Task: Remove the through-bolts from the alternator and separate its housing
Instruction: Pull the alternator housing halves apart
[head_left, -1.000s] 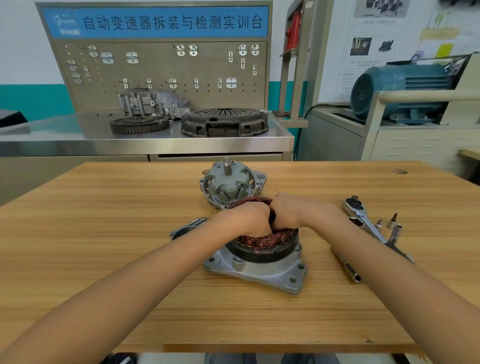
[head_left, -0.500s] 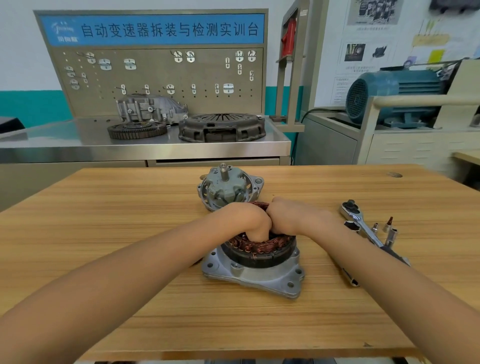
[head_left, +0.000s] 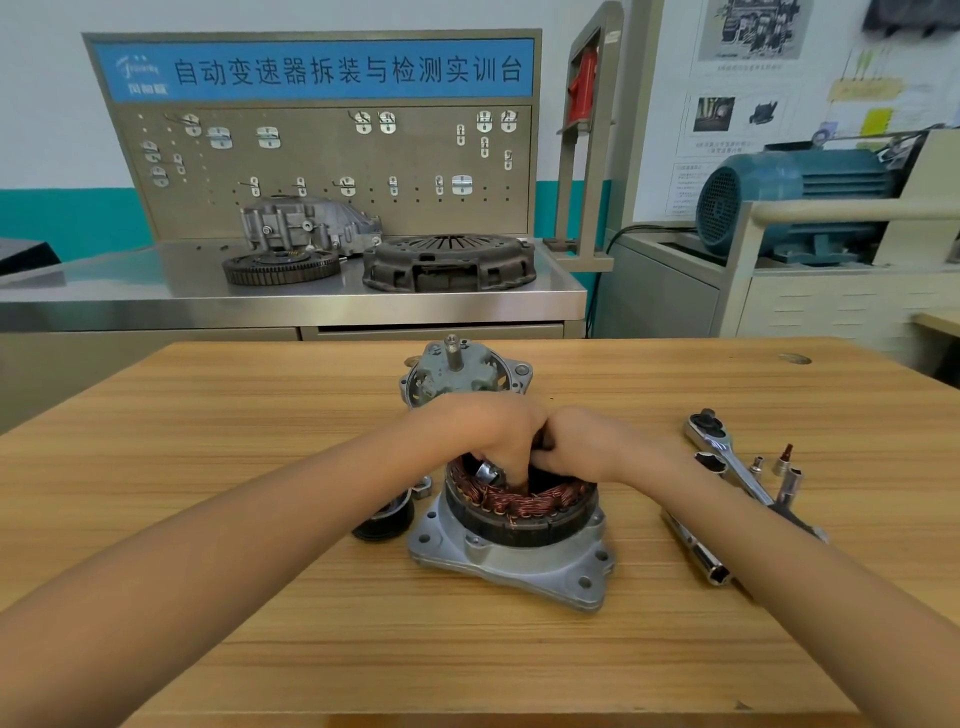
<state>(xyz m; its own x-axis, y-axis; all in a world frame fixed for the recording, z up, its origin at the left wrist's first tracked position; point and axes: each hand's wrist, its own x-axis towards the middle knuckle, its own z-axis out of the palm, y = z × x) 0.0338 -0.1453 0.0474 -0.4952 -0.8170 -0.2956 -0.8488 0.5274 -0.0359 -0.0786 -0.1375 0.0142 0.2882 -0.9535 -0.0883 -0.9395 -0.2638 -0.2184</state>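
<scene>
Head view: your left hand (head_left: 488, 441) and right hand (head_left: 587, 447) curl down inside the stator ring (head_left: 519, 506), gripping something hidden there. That ring sits in the rear housing (head_left: 519, 564) mid-table. Behind it stands the front housing (head_left: 457, 374); right of it lies a ratchet (head_left: 727, 452), with bare wooden table (head_left: 208, 467) to its left.

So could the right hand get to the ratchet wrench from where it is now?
Probably yes. The ratchet wrench lies in the open on the table, just right of the right hand, nothing between them. That hand's fingers are down in the stator, so it must let go first.
</scene>
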